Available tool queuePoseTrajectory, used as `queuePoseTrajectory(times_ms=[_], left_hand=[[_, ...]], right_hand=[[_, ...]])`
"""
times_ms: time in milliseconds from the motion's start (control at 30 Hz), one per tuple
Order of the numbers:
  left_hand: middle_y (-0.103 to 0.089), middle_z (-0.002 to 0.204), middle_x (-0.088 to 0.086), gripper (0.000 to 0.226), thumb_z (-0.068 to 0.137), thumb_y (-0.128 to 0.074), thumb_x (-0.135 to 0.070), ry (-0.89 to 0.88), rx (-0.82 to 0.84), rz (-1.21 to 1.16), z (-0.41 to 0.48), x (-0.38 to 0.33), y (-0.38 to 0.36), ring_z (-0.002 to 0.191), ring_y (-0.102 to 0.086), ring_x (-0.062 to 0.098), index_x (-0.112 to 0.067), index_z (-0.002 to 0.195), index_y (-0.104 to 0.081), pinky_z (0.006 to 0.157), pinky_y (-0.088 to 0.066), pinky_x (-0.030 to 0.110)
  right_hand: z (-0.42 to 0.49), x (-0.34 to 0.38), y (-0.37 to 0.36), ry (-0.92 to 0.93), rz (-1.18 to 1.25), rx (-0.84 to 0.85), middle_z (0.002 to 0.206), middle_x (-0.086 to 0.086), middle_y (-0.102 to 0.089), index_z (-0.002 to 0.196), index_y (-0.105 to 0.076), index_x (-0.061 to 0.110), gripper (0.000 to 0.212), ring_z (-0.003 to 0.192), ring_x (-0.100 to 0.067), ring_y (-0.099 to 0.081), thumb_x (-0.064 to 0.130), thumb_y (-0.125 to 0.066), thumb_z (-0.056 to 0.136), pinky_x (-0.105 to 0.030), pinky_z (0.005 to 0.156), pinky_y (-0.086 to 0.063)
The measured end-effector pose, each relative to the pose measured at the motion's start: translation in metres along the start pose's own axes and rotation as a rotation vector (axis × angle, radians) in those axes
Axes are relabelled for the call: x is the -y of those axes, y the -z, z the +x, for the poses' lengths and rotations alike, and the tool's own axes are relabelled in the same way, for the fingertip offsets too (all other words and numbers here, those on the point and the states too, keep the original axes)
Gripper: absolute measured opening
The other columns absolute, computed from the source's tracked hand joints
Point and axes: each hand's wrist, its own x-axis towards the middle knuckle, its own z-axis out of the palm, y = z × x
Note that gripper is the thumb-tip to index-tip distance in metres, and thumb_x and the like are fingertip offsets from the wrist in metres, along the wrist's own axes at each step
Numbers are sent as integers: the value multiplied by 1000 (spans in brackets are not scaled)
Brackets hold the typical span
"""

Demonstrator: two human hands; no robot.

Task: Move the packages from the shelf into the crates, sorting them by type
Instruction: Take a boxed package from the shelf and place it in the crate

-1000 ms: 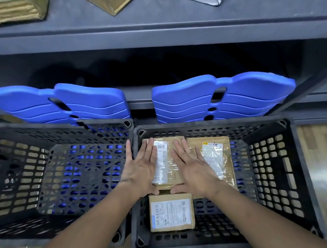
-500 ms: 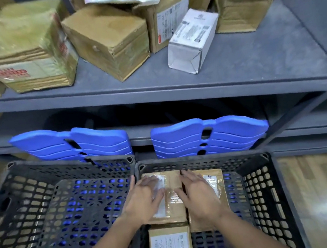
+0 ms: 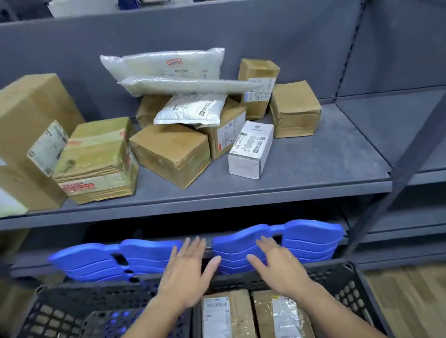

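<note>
Both hands are raised over the back edge of the crates, palms down, and they hold nothing. The left hand [image 3: 188, 274] has its fingers straight and spread, and the right hand [image 3: 280, 268] is released in the same way. Below them, in the right crate [image 3: 349, 298], two flat packages lie side by side against the back wall and touch each other. These are the left brown box [image 3: 242, 323], with a long white label, and the right brown box [image 3: 266, 334], with a shiny label pouch. The left crate [image 3: 45, 322] stands just beside it, and blue shows through the holes of its floor. Two blue lids [image 3: 306, 238] lean behind the crates. On the shelf [image 3: 315, 161] above, the other packages lie in a heap. A large carton [image 3: 10, 132] is at the left end, and a taped box [image 3: 94, 161] touches it at the front edge. A plain brown box [image 3: 171, 153] sits tilted near the middle, and a small white box [image 3: 252, 149] is near the front edge to its right. A white padded bag [image 3: 190, 110] rests on the boxes behind, and two long pale bags [image 3: 170, 64] lie on top of the heap at the back wall. A square brown box [image 3: 295, 108] stands at the right end of the heap.
</note>
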Motion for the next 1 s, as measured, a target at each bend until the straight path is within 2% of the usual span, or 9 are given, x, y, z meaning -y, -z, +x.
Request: queuePoseTrajectory(times_ms=[167, 367, 467, 567, 633, 700, 800, 900, 1000], left_hand=[[-7, 176, 2, 140, 58, 37, -88, -57, -38, 157, 7, 7, 39, 162, 4, 21, -16, 168, -11, 131, 3, 44], [3, 176, 3, 112, 74, 17, -79, -77, 20, 249, -1, 8, 48, 162, 12, 26, -22, 168, -4, 130, 7, 48], [2, 176, 3, 87, 98, -2, -74, -74, -9, 287, -1, 9, 60, 162, 8, 27, -22, 168, -3, 131, 4, 47], [-28, 171, 2, 97, 88, 3, -73, -95, -130, 303, 0, 11, 87, 156, -27, 27, -21, 166, -24, 126, -20, 42], [-57, 151, 3, 89, 92, -9, -68, -106, -307, 267, 7, 15, 108, 134, -52, 30, -17, 155, -47, 110, -38, 43], [-66, 134, 10, 79, 95, -23, -60, -98, -435, 144, 22, 23, 126, 118, -58, 35, -10, 146, -58, 102, -46, 45], [-54, 143, 19, 64, 100, -44, -43, -23, -523, -66, 48, 38, 153, 128, -52, 41, -3, 150, -50, 109, -44, 48], [-21, 167, 21, 68, 102, -56, -25, 74, -503, -322, 71, 42, 175, 152, -29, 40, -9, 162, -29, 123, -28, 45], [0, 174, 18, 74, 103, -51, -22, 142, -459, -497, 92, 39, 192, 159, -14, 35, -16, 167, -13, 126, -19, 43]], right_hand=[[5, 16, 9, 12, -61, -54, 173, -4, -24, 162, -34, 13, 65, 161, -19, -17, 49, -45, 109, -35, 122, -28], [4, 27, 9, 47, -81, -92, 173, -1, -25, 163, -35, 20, 63, 161, -18, -18, 49, -48, 108, -34, 123, -29], [3, 40, 18, 91, -48, -167, 170, 3, -33, 160, -41, 21, 58, 158, -15, -27, 46, -49, 108, -31, 122, -31], [8, 67, 37, 128, 17, -320, 152, 0, -58, 148, -58, 16, 48, 140, -17, -53, 40, -56, 106, -29, 112, -40], [17, 89, 51, 158, 101, -418, 138, -4, -68, 139, -66, 12, 42, 127, -23, -63, 35, -60, 104, -33, 107, -46], [32, 111, 64, 162, 228, -441, 135, -6, -69, 138, -65, 11, 43, 124, -23, -64, 36, -63, 103, -37, 107, -49], [63, 139, 79, 145, 379, -370, 148, -6, -60, 150, -54, 11, 61, 138, -22, -56, 45, -65, 100, -41, 116, -43], [94, 157, 84, 102, 553, -316, 160, -2, -47, 159, -40, 12, 80, 148, -20, -44, 52, -68, 96, -41, 123, -36], [118, 167, 85, 70, 702, -331, 146, 8, -52, 158, -41, 14, 76, 143, -14, -46, 49, -70, 97, -32, 119, -35]])
